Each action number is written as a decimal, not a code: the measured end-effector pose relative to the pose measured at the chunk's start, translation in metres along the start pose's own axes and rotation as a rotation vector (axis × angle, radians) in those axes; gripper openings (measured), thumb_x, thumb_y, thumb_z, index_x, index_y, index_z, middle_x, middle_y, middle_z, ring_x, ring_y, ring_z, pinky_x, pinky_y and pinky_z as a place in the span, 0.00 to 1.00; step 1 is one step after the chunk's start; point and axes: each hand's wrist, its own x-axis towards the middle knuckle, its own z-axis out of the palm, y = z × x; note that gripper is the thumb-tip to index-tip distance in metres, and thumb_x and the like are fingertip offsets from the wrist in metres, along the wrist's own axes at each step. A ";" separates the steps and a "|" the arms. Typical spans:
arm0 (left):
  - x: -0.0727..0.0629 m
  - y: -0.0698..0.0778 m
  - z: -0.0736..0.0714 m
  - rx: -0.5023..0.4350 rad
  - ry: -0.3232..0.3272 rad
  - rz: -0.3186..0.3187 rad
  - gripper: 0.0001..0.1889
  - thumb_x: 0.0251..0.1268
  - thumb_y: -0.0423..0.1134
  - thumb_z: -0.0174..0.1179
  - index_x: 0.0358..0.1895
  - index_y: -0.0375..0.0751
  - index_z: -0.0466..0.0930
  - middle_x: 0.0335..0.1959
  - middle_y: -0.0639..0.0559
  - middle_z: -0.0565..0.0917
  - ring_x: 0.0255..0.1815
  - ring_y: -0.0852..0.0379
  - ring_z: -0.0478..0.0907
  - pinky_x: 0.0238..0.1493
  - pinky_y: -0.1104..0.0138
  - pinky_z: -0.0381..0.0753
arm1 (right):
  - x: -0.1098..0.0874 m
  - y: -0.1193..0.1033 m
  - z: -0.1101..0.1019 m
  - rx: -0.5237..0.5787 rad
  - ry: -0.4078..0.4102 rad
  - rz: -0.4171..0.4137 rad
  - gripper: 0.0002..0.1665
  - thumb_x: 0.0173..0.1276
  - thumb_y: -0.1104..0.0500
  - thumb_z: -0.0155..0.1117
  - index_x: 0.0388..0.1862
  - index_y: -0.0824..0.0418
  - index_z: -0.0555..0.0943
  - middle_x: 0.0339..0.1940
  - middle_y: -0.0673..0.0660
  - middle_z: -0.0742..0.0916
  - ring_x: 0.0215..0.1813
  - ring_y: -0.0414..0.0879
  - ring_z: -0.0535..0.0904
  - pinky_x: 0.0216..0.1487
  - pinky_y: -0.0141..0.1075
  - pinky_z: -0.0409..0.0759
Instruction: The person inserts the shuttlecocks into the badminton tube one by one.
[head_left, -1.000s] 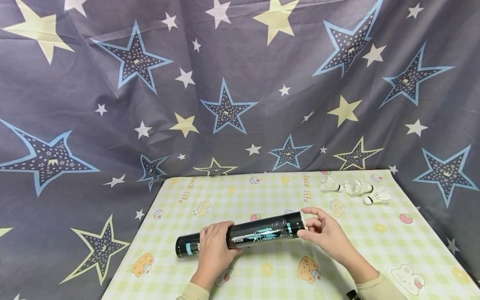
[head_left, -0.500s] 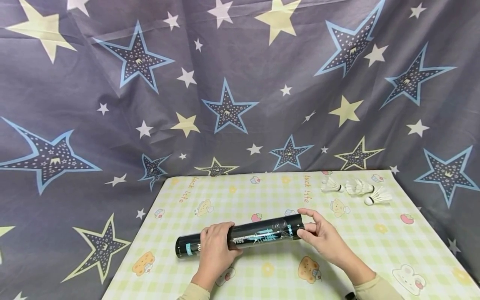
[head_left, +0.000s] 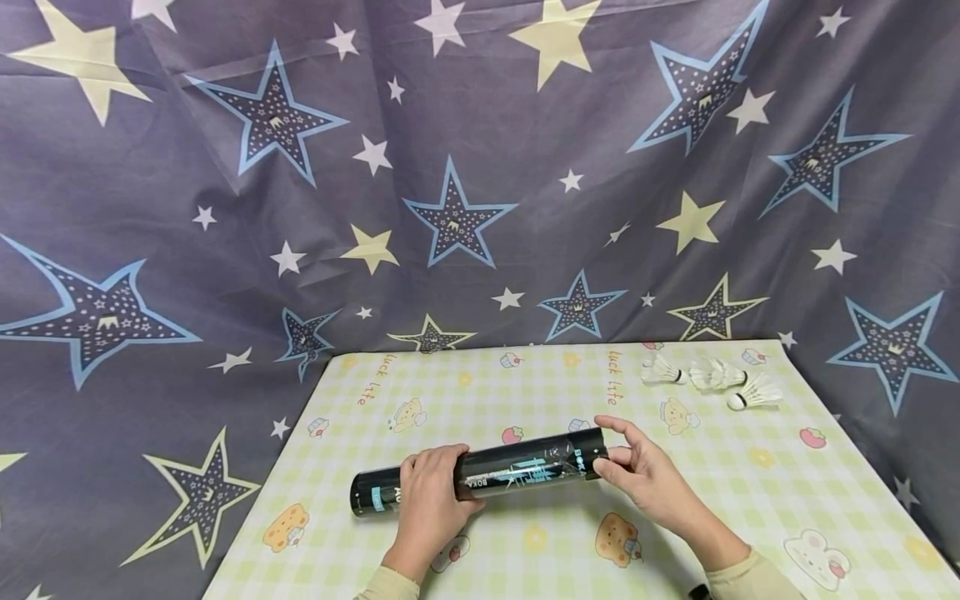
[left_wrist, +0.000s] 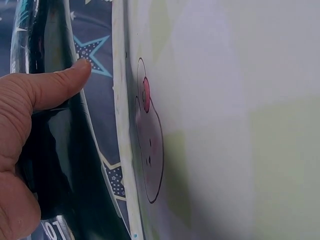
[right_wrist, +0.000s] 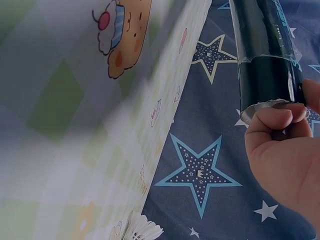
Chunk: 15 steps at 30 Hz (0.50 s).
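Note:
A black shuttlecock tube [head_left: 521,463] with blue and white print lies slantwise above the patterned tabletop. My left hand [head_left: 432,500] grips it round the left part, and the left wrist view shows the thumb [left_wrist: 60,85] across its side. At the tube's right end is my right hand [head_left: 647,479], index finger and thumb by opposite sides of the rim. Other fingers bend at the mouth, as the right wrist view shows with the curled fingers [right_wrist: 270,120]. What lies inside the tube is hidden.
Several white shuttlecocks [head_left: 756,392] lie at the table's back right; one shuttlecock [right_wrist: 140,229] shows low in the right wrist view. The table [head_left: 465,400] has a green checked cover with cartoon prints. Behind it hangs a dark star-patterned curtain [head_left: 510,250].
A second ago a white edge showed at the tube's mouth between my right fingers; now it is out of sight. The right hand has moved slightly left, with its fingers further into the mouth.

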 end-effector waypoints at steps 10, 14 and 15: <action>-0.001 -0.001 0.001 0.004 0.004 0.008 0.47 0.25 0.49 0.94 0.60 0.51 0.83 0.55 0.52 0.91 0.58 0.48 0.84 0.66 0.49 0.71 | -0.005 -0.005 -0.025 -0.126 0.053 -0.024 0.32 0.79 0.63 0.65 0.76 0.71 0.68 0.53 0.70 0.91 0.51 0.37 0.90 0.55 0.27 0.86; -0.001 -0.001 0.001 0.009 -0.007 0.008 0.47 0.26 0.49 0.94 0.61 0.51 0.83 0.55 0.52 0.91 0.58 0.48 0.84 0.66 0.48 0.71 | -0.005 -0.003 -0.063 -0.332 0.118 0.024 0.27 0.78 0.60 0.67 0.71 0.69 0.75 0.53 0.67 0.91 0.49 0.32 0.88 0.53 0.27 0.86; -0.001 -0.001 0.001 0.012 -0.009 0.008 0.47 0.26 0.50 0.94 0.61 0.51 0.83 0.55 0.52 0.91 0.58 0.49 0.84 0.66 0.48 0.71 | -0.005 -0.002 -0.076 -0.394 0.137 0.048 0.27 0.78 0.58 0.67 0.70 0.68 0.76 0.53 0.66 0.91 0.48 0.31 0.87 0.52 0.27 0.86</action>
